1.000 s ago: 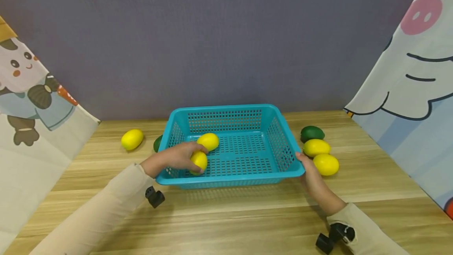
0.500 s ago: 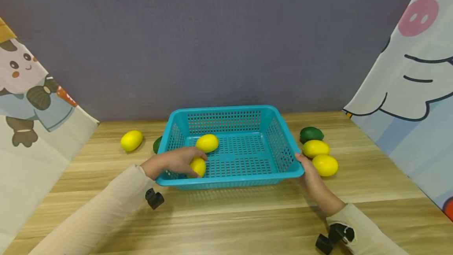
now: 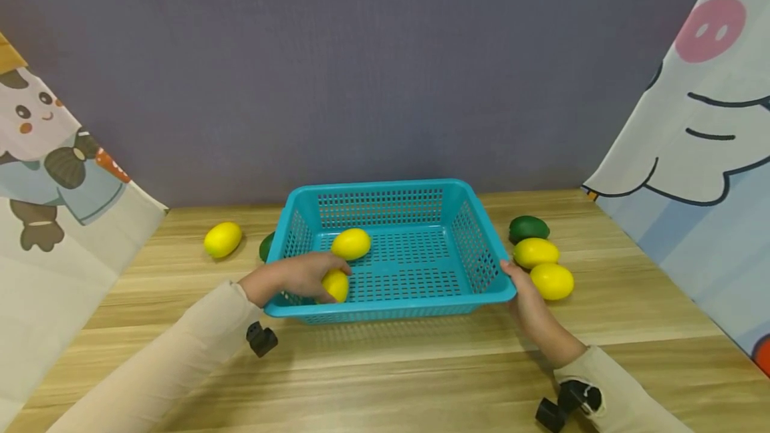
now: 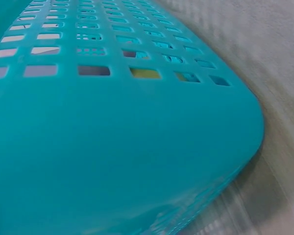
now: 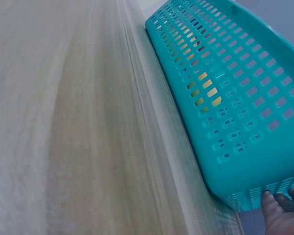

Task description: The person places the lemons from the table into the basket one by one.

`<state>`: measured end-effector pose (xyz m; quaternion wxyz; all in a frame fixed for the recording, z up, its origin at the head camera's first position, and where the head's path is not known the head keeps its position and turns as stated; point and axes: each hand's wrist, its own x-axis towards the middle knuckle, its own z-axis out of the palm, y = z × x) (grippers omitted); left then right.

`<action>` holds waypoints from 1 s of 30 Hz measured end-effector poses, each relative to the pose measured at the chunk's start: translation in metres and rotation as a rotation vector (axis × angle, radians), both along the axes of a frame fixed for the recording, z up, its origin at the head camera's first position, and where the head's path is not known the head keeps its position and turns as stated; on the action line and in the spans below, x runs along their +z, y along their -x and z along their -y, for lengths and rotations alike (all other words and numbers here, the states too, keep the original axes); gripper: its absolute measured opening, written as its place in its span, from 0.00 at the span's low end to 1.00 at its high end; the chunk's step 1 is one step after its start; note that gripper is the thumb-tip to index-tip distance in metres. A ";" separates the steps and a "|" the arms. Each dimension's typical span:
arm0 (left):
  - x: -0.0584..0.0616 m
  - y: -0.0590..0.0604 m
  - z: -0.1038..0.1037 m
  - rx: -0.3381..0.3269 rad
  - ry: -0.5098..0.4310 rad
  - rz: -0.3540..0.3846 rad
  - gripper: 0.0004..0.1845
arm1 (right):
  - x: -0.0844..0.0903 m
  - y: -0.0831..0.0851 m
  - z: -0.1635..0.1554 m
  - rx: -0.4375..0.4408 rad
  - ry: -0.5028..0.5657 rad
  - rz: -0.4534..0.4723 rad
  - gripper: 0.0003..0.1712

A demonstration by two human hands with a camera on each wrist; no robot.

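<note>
A turquoise plastic basket (image 3: 397, 305) with slotted walls sits on the wooden table. Reaching over its front left corner, my left hand (image 3: 303, 276) holds a yellow lemon (image 3: 338, 284) low inside, fingers and thumb around it. Just behind it in the basket lies another lemon (image 3: 351, 244). My right hand (image 3: 528, 299) grips the basket's front right corner, with a fingertip at the rim. In the right wrist view the fingers of that right hand (image 5: 284, 215) lie against the outer side wall. The left wrist view shows only the basket's outside (image 4: 112, 137), with the left hand hidden.
Right of the basket, two lemons (image 3: 537, 253) (image 3: 552, 281) and a dark green fruit (image 3: 529, 228) lie in a row. Left of it are a lemon (image 3: 223, 240) and a partly hidden green fruit (image 3: 267, 247). A grey wall (image 3: 385, 72) stands behind the table.
The left hand and its lemon have shifted slightly toward the basket's front left corner. The right hand stays at its corner.
</note>
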<state>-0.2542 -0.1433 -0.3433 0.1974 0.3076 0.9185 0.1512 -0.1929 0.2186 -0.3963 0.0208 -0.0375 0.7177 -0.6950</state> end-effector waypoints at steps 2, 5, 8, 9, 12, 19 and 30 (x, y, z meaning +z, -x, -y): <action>0.000 0.000 0.000 0.009 -0.012 0.006 0.28 | -0.005 0.003 -0.003 0.019 0.020 -0.019 0.35; -0.001 0.001 0.002 0.019 -0.035 0.016 0.29 | -0.017 0.010 -0.010 0.044 0.046 -0.034 0.37; -0.001 0.001 0.003 0.020 -0.052 0.021 0.29 | -0.031 0.019 -0.016 0.040 0.077 -0.009 0.36; -0.001 0.001 0.004 0.015 -0.057 0.021 0.29 | -0.036 0.022 -0.018 0.033 0.083 -0.003 0.34; 0.001 0.001 0.005 0.005 -0.065 0.023 0.28 | -0.049 0.031 -0.023 0.009 0.049 0.013 0.31; 0.010 -0.004 0.009 0.001 -0.086 0.009 0.31 | -0.067 0.040 -0.031 -0.009 -0.015 0.018 0.35; 0.031 -0.008 0.025 0.010 -0.169 -0.102 0.31 | -0.041 0.024 -0.018 -0.025 0.047 0.034 0.32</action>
